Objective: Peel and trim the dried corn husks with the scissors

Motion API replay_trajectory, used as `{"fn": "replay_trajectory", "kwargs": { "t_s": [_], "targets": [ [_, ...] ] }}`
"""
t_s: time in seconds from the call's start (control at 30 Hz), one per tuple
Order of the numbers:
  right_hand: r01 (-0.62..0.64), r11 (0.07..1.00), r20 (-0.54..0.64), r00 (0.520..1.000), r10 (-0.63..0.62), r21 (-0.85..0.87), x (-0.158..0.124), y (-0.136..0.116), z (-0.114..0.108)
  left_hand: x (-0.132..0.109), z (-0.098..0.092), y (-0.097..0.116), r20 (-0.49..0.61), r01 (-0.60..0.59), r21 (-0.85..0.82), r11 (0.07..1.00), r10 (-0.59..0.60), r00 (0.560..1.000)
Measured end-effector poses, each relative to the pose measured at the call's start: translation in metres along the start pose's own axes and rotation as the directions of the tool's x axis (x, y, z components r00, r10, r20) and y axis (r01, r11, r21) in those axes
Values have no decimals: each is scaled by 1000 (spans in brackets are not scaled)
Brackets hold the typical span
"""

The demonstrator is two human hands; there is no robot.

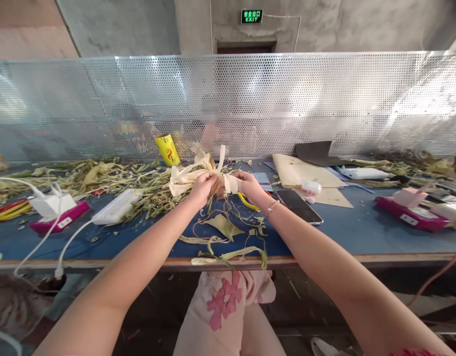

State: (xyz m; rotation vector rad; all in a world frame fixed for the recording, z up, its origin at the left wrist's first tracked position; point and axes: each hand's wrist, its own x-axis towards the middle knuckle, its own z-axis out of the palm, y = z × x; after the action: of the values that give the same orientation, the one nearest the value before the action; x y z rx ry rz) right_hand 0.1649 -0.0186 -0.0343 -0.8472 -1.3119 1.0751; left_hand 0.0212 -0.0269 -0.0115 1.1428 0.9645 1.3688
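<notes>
Both my arms reach forward over a blue table (361, 232). My left hand (201, 188) is closed on a bundle of pale dried corn husks (190, 175) that fans up and to the left. My right hand (250, 185) is closed on the other end of the same bundle, where a pale strip wraps round it. The two hands are close together, a little above the table. Loose husk strips and thin strings (228, 237) lie on the table below them, some hanging over the front edge. A yellow-handled tool (247, 202) lies partly hidden under my right hand.
A heap of husks (102, 180) covers the left of the table, with white power banks (116, 207), cables and a pink device (59, 217). A phone (299, 206), brown paper sheets (305, 173) and a yellow roll (167, 149) lie nearby. A perforated metal screen (324, 99) closes the back; people sit behind it.
</notes>
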Motion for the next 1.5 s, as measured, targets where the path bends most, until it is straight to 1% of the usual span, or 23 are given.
{"fn": "replay_trajectory", "kwargs": {
  "t_s": [0.17,0.33,0.53,0.6,0.67,0.8,0.87,0.97,1.03,1.13,1.2,1.27,1.4,1.5],
  "targets": [
    [10,1000,11,1000,-10,1,-1,-1,0,6,-5,-4,-24,-88,22,996,89,996],
    [44,999,4,999,-45,7,-1,-1,1,13,-8,-10,-90,-202,180,963,220,971],
    [68,997,19,998,-68,-25,3,6,-1,21,-13,-17,-118,-248,327,912,300,947],
    [62,998,15,998,-62,-23,3,5,-1,23,-15,-19,-109,-270,376,886,332,937],
    [29,1000,14,999,-29,-11,2,3,1,24,-16,-19,-83,-298,425,855,365,927],
    [-32,997,41,999,30,66,-6,-6,7,17,-11,-15,23,-363,504,784,408,913],
    [-52,997,112,993,45,64,-11,-8,13,9,-7,-12,83,-410,501,762,429,899],
    [-66,996,230,970,77,-55,-15,-8,22,-1,-1,-10,110,-453,465,761,458,882],
    [-60,986,253,962,99,-156,-16,-5,26,-4,1,-11,122,-460,453,764,458,881],
    [-40,971,237,967,96,-234,-15,-2,26,-1,0,-16,116,-421,422,803,413,903],
    [-15,973,239,968,71,-229,-13,-2,23,4,-2,-18,87,-382,395,835,380,921],
    [13,976,240,970,40,-216,-12,-3,21,8,-4,-18,54,-363,389,847,372,927],
    [72,983,262,965,-25,-172,-11,-6,19,10,-6,-17,-11,-381,423,822,425,905],
    [58,987,291,957,-13,-147,-12,-7,19,7,-7,-17,-3,-374,374,848,405,914]
  ]
}}
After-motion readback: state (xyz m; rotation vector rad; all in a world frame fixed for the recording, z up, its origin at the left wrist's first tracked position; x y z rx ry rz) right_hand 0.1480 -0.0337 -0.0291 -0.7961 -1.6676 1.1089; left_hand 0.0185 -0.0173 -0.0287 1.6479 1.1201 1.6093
